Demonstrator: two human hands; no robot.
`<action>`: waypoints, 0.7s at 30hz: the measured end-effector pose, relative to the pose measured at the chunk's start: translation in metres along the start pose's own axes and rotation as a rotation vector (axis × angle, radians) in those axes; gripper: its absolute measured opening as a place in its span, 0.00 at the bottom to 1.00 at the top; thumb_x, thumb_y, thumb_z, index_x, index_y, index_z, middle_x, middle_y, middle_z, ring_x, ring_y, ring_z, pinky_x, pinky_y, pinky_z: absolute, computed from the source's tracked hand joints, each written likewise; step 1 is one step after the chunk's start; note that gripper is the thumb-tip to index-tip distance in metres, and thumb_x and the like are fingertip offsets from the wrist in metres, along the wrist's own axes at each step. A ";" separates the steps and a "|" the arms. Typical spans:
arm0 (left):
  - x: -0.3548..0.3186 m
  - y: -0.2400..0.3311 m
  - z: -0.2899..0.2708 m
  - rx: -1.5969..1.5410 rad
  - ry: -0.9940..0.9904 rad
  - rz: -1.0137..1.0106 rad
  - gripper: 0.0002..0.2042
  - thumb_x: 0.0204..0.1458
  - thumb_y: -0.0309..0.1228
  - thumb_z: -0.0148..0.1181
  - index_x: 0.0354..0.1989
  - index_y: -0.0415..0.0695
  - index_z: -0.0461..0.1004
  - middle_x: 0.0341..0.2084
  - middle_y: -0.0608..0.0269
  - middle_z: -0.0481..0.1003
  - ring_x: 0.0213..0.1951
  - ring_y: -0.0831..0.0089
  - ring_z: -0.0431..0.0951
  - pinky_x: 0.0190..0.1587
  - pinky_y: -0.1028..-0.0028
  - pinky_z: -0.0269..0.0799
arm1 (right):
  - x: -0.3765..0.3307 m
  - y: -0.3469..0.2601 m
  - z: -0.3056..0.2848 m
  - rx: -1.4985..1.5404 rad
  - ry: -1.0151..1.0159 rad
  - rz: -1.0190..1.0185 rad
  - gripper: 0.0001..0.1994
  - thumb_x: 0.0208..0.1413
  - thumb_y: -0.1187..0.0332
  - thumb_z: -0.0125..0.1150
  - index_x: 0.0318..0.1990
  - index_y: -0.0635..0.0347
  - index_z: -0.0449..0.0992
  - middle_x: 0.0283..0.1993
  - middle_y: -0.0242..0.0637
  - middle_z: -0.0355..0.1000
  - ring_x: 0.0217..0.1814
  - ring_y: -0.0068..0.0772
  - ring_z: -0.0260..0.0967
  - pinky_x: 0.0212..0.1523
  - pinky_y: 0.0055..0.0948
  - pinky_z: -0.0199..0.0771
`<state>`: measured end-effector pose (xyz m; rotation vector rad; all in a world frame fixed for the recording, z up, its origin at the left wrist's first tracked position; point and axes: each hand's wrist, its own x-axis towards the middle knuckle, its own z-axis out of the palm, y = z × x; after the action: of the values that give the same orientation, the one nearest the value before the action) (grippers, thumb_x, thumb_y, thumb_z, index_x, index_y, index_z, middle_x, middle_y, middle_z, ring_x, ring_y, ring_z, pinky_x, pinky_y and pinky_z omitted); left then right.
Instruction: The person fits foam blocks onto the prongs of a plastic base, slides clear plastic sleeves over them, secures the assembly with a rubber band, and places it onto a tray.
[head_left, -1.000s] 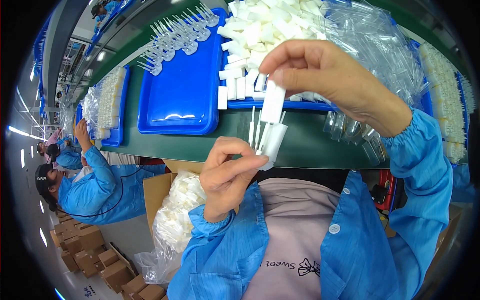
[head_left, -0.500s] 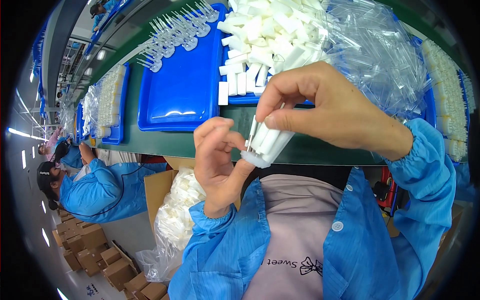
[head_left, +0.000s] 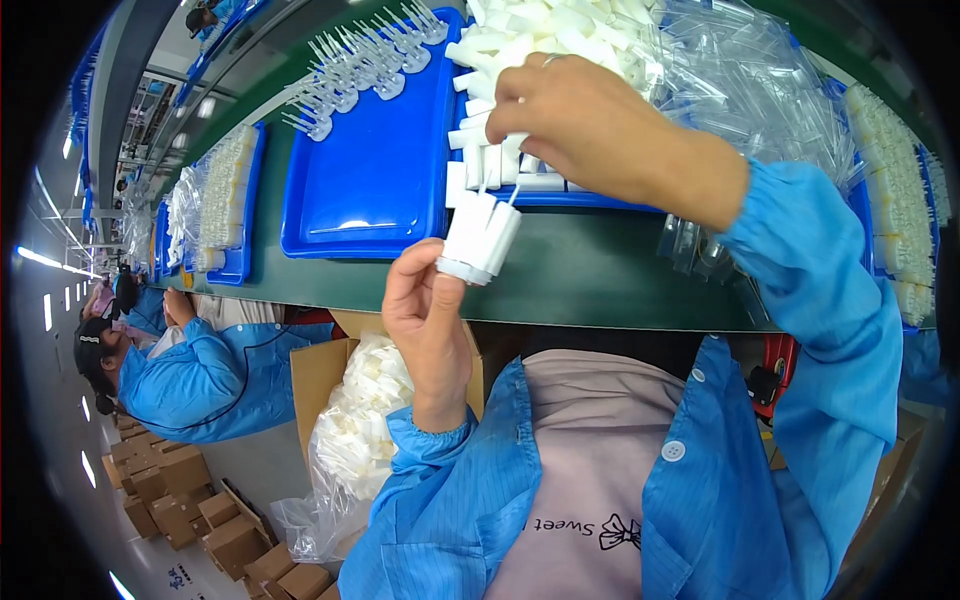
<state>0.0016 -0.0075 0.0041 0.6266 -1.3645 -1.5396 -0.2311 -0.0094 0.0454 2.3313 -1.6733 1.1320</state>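
Note:
My left hand (head_left: 432,325) holds a small bundle of white plastic caps (head_left: 482,236) upright by its lower end, in front of the green belt. My right hand (head_left: 590,125) is above it, over the near rim of the blue tray (head_left: 370,180), its fingers closed around thin white sticks that go down into the bundle. A heap of loose white plastic parts (head_left: 560,40) fills the tray's right side. A row of white stick-ended pieces (head_left: 355,65) lies along the tray's far left.
Clear plastic bags (head_left: 745,80) lie to the right of the tray. A second blue tray (head_left: 225,200) with white parts sits further left. A cardboard box with a bag of white parts (head_left: 365,420) stands below the belt. Another worker in blue (head_left: 190,370) sits at left.
My right hand has moved up and away toward the tray, from gripping the bundle to holding only the thin sticks at its top. My left hand now holds the bundle alone, lower down.

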 end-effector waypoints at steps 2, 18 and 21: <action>0.000 -0.003 -0.007 -0.010 0.105 0.005 0.13 0.54 0.28 0.57 0.47 0.39 0.68 0.41 0.60 0.72 0.40 0.75 0.73 0.42 0.76 0.70 | 0.004 0.004 0.011 -0.284 -0.193 -0.178 0.03 0.45 0.71 0.60 0.26 0.54 0.80 0.36 0.34 0.70 0.46 0.31 0.68 0.43 0.31 0.67; 0.001 0.002 -0.001 0.308 0.057 0.216 0.08 0.51 0.21 0.59 0.40 0.36 0.75 0.38 0.62 0.70 0.39 0.76 0.70 0.42 0.80 0.66 | 0.019 0.014 0.009 0.431 -0.103 0.401 0.14 0.48 0.63 0.61 0.41 0.59 0.75 0.30 0.33 0.71 0.29 0.24 0.66 0.32 0.24 0.65; 0.004 0.004 0.005 0.447 -0.011 0.326 0.07 0.51 0.20 0.59 0.39 0.37 0.76 0.37 0.61 0.70 0.38 0.75 0.70 0.40 0.80 0.66 | 0.021 0.000 -0.003 0.842 -0.168 0.702 0.19 0.50 0.59 0.62 0.48 0.57 0.72 0.27 0.28 0.70 0.29 0.16 0.62 0.31 0.16 0.62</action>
<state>-0.0028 -0.0084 0.0095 0.6245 -1.7412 -0.9859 -0.2297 -0.0251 0.0600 2.2735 -2.5752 2.1641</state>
